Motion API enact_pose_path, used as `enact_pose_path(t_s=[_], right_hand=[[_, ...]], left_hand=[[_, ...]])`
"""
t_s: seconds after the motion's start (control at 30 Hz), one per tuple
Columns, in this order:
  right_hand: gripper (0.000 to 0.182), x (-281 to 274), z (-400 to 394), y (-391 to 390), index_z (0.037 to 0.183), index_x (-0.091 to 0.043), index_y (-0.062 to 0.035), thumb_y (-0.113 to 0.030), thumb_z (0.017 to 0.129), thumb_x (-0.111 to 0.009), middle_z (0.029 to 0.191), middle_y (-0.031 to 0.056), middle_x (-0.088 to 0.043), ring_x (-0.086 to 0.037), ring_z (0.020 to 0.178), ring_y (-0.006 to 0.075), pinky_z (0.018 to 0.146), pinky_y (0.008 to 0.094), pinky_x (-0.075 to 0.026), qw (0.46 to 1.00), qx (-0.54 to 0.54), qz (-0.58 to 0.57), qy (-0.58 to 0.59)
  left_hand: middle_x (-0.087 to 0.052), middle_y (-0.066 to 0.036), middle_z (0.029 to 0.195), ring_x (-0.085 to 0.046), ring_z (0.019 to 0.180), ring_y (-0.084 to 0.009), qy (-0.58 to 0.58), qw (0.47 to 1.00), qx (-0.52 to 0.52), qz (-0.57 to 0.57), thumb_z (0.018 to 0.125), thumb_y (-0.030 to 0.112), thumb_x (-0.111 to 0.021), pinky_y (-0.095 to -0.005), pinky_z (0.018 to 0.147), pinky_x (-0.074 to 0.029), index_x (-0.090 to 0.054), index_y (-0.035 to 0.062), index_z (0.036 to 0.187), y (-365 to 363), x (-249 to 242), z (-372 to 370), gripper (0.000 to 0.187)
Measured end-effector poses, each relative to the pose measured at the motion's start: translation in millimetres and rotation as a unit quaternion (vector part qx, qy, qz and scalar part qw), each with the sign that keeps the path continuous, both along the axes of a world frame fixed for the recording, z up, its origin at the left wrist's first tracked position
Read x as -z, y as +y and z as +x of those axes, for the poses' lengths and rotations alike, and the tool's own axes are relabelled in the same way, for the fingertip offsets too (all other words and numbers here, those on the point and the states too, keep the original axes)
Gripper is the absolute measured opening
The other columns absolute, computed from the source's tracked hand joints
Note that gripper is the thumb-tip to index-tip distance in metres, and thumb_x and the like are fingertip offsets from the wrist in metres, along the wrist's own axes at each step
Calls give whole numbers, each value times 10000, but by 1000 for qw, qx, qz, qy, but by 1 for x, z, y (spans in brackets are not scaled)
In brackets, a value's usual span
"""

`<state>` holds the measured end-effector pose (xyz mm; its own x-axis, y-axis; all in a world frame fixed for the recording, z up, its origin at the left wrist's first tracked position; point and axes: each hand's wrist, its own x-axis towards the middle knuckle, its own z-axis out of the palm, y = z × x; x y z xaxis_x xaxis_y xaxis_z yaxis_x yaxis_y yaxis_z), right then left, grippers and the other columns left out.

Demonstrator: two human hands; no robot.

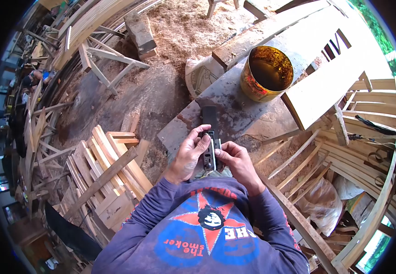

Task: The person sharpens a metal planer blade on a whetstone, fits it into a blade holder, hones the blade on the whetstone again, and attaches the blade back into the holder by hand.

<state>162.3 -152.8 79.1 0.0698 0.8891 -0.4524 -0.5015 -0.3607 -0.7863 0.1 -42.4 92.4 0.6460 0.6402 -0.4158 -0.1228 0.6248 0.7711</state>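
A dark, slotted metal piece with a bright strip along it (209, 157) is held in front of my chest; its exact kind I cannot tell. My left hand (188, 157) grips its left side, with the thumb and fingers closed at the upper end. The fingers of my right hand (238, 162) pinch its right side, the thumb pressed against it. Just beyond my fingertips a dark rectangular block (209, 118) lies on the wet, stained bench board (184, 123). Farther along the same board stands a large round tin (266, 75), rusty yellow inside, with dark liquid in it.
Stacked wood pieces (111, 169) stand to my left, with a sawhorse (111, 66) beyond them. Wood shavings (175, 27) cover the floor ahead. Wide planks (326, 91) extend at the right, near a slatted wooden frame (367, 155) and plastic bags (321, 201). A person (38, 77) is far left.
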Motion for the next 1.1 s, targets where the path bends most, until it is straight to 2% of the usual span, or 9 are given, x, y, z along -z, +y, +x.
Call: enact_pose_path(t_s=[0.1,0.43,0.6,0.8,0.87,0.93,1.0,1.07,1.1], right_hand=[[202,7,2,0,1047,-698,-3,-195,1010,-748,860,4,-724,-615,729,50,622,229,-489,998,34,-15,-49],[188,5,-14,-1,951,-722,13,-165,975,-780,806,13,-715,-583,700,58,602,259,-471,987,102,-14,-126],[194,-7,-26,5,979,-715,48,-140,983,-763,787,33,-723,-604,719,59,625,260,-504,954,132,7,-270],[167,-11,-25,13,987,-709,42,-121,1001,-743,841,31,-721,-628,764,63,687,251,-533,967,101,5,-236],[171,-22,-21,18,988,-708,39,-130,1012,-730,844,39,-725,-644,771,70,693,256,-542,959,71,5,-273],[210,-30,-9,24,985,-706,32,-164,1053,-676,849,53,-729,-670,770,89,688,270,-552,984,14,32,-173],[244,-32,3,29,1083,-699,22,-209,1088,-622,898,56,-736,-681,804,102,703,268,-544,997,39,53,-45],[254,-36,1,42,1075,-692,13,-229,1097,-621,925,15,-711,-607,817,61,701,251,-501,984,19,36,-173],[253,-35,3,44,1062,-688,11,-230,1097,-623,929,9,-695,-591,817,59,697,255,-497,984,-35,40,-169]], left_hand=[[-641,-124,1337,-639,1220,-184,-65,996,41,-49,1015,29,-669,-343,1050,-538,-346,80,1605,2,-6,-12,675],[-663,-134,1328,-650,1209,-187,-32,996,58,60,989,-44,-663,-334,1073,-526,-378,42,1602,0,-10,-17,682],[-688,-116,1277,-667,1161,-173,-5,993,60,106,975,-10,-709,-329,1044,-525,-371,43,1603,7,-7,-19,716],[-679,-110,1288,-656,1161,-153,-4,996,31,87,1008,32,-696,-303,1019,-527,-342,42,1622,10,-9,-23,708],[-687,-94,1252,-675,1122,-174,11,998,8,65,995,111,-738,-319,1025,-522,-371,60,1614,13,2,-23,721],[-670,-93,1265,-679,1091,-180,-121,983,-31,-135,1006,217,-730,-342,1005,-533,-361,60,1622,21,6,-24,735],[-649,-102,1262,-681,1051,-201,-138,979,-1,-151,1019,291,-699,-367,973,-548,-339,60,1632,27,22,-36,747],[-634,-101,1290,-684,1080,-218,-298,926,74,-222,1053,279,-638,-356,991,-554,-342,69,1634,33,31,-41,685],[-642,-93,1224,-688,1034,-217,-290,926,63,-233,1049,304,-635,-355,961,-569,-336,72,1636,34,27,-36,699]])
